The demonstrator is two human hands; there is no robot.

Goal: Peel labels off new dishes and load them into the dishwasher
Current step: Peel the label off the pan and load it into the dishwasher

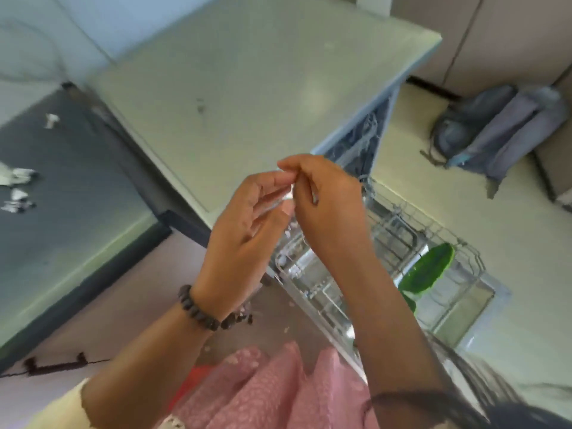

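Note:
My left hand (244,230) and my right hand (325,205) meet in mid-air over the edge of the open dishwasher. Between their fingertips is a small white scrap of label (288,195), pinched by the right thumb and finger and touching the left fingers. Below the hands, the pulled-out wire rack (402,230) of the dishwasher holds a green leaf-shaped dish (430,267) standing on edge at the right. The view is blurred, so the scrap's shape is unclear.
A pale countertop (247,88) spans the middle. To the left lies a dark grey surface (62,196) with several torn white label scraps (17,187). A grey backpack (495,131) leans against cabinets at the right on the floor.

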